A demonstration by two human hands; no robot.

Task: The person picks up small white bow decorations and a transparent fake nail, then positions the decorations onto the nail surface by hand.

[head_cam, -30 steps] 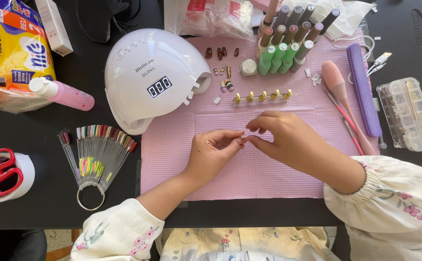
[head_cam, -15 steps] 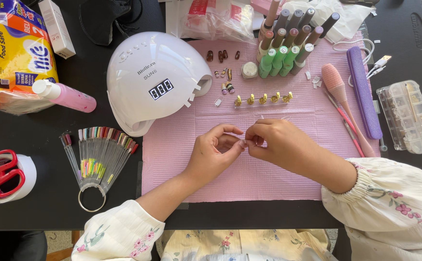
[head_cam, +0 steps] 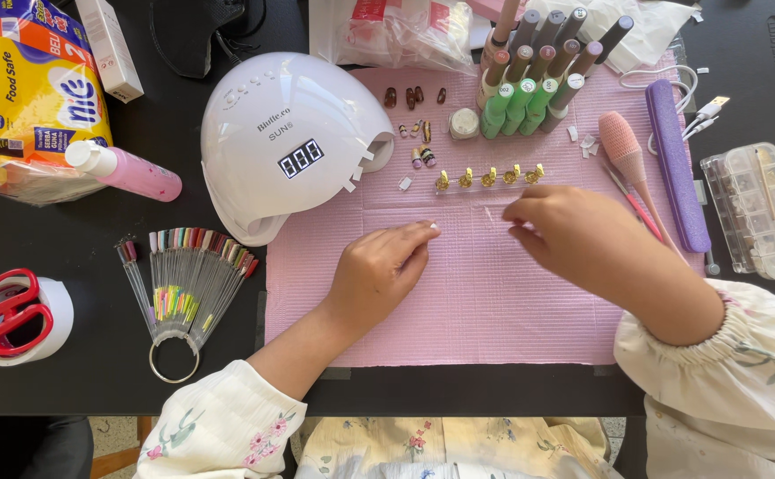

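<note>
My left hand (head_cam: 377,277) rests on the pink mat (head_cam: 458,328) with its fingers stretched toward the right and nothing visible in it. My right hand (head_cam: 575,241) hovers over the mat to the right, a gap apart from the left. Its fingertips are curled together and point left, just below a clear strip of gold nail holders (head_cam: 489,177). Anything pinched between those fingertips is too small to see. A white dome-shaped nail lamp (head_cam: 285,142) stands at the mat's upper left corner.
A fan of colour sample sticks on a ring (head_cam: 182,286) lies left of the mat. Polish bottles (head_cam: 529,75), a pink brush (head_cam: 627,151), a purple file (head_cam: 676,168) and a clear compartment box (head_cam: 760,208) line the back and right. A pink bottle (head_cam: 126,170), tape and red scissors (head_cam: 11,315) sit left.
The two hands were pinched together at the middle of the mat. They have drawn apart: the left has flattened onto the mat, the right has moved right and up toward the gold holders.
</note>
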